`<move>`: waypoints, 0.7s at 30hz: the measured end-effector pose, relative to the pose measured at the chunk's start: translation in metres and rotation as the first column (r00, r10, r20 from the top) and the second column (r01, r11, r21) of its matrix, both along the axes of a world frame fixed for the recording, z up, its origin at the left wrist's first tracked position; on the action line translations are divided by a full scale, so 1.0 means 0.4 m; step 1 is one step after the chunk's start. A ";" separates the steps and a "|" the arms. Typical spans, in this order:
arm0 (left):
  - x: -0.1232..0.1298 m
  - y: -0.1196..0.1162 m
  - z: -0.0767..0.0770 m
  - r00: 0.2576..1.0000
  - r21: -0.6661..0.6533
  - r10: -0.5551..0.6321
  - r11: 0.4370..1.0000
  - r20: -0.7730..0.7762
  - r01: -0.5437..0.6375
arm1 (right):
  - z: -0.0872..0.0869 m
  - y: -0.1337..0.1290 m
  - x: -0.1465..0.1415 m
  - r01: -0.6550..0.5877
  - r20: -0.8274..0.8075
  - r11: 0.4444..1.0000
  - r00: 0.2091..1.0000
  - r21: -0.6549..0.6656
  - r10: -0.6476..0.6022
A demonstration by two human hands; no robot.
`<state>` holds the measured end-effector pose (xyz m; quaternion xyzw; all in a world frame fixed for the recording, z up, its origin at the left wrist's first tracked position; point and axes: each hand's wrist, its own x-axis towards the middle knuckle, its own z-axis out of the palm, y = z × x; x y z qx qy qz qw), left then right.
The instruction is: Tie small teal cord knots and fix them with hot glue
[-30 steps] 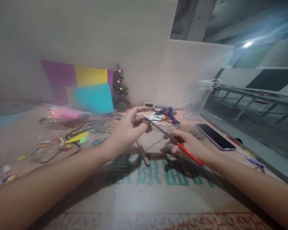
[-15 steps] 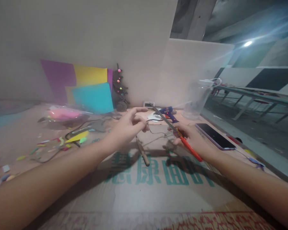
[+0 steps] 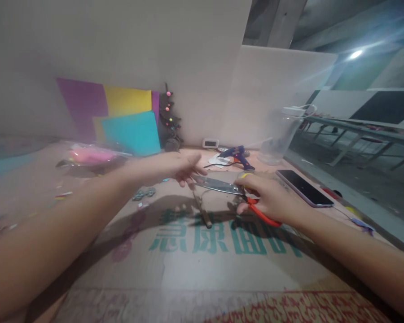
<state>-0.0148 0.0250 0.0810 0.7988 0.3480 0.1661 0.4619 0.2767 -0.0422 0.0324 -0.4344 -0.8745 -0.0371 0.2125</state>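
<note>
My right hand is wrapped around the red handles of a pair of scissors. The blades point left and look nearly closed. My left hand is by the blade tips with its fingers apart; I see nothing held in it, and whether it touches the blades cannot be told. Below the blades a thin brown stick lies on the printed cardboard, its far end hidden near my left fingers. A thin cord-like line shows faintly behind the blades.
A purple glue gun, a small white digital device and a clear plastic jug stand at the back. A phone lies right. At left are coloured sheets, a pink-filled bag and a small decorated tree.
The scissors have swung from pointing up and away to pointing left, toward my left hand. My left hand has turned, and its forearm now covers the coloured scraps at left.
</note>
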 end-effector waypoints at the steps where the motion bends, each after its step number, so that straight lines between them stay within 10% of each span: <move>1: 0.000 -0.006 0.004 0.994 0.029 -0.062 0.998 -0.088 0.064 | -0.001 0.000 0.000 -0.010 0.027 1.000 1.000 0.012 0.010; 7: 0.018 -0.044 0.001 0.951 0.282 0.068 0.959 -0.302 0.021 | -0.023 0.007 0.004 -0.044 0.164 0.995 0.986 0.087 0.030; 21: 0.017 -0.048 0.015 0.897 0.538 0.376 0.718 0.235 -0.442 | 0.006 0.009 -0.009 0.239 0.029 0.971 0.971 -0.012 -0.239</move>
